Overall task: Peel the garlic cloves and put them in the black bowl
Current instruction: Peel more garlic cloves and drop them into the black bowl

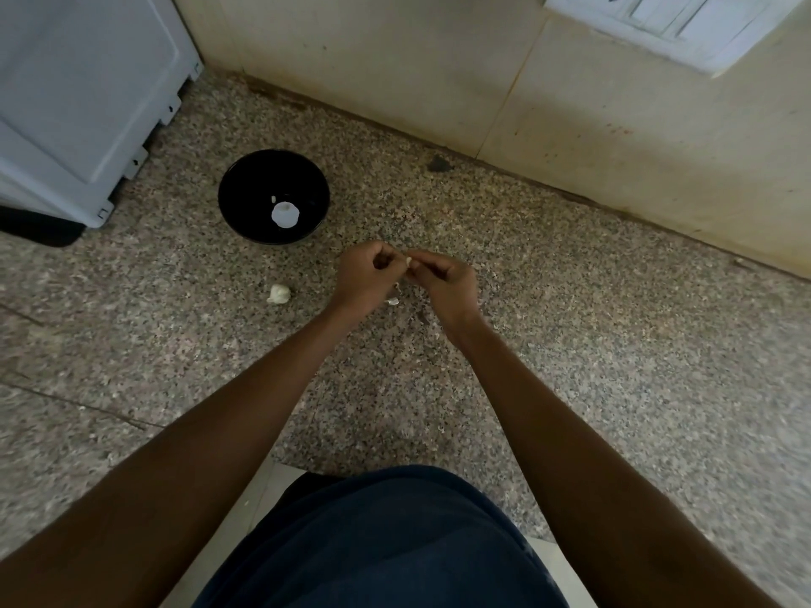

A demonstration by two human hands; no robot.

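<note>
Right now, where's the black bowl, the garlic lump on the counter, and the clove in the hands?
black bowl (237,177): head view, bare inner wall.
garlic lump (279,294): head view, its middle.
clove (408,261): head view, the white tip showing between both hands.

A white appliance (74,103) and wall switch plate (676,24) border the counter (570,322).

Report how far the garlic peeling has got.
Done: the black bowl already holds white garlic pieces. In hand: the left hand and right hand pinch a clove between them. Left: the garlic chunk on the counter.
</note>
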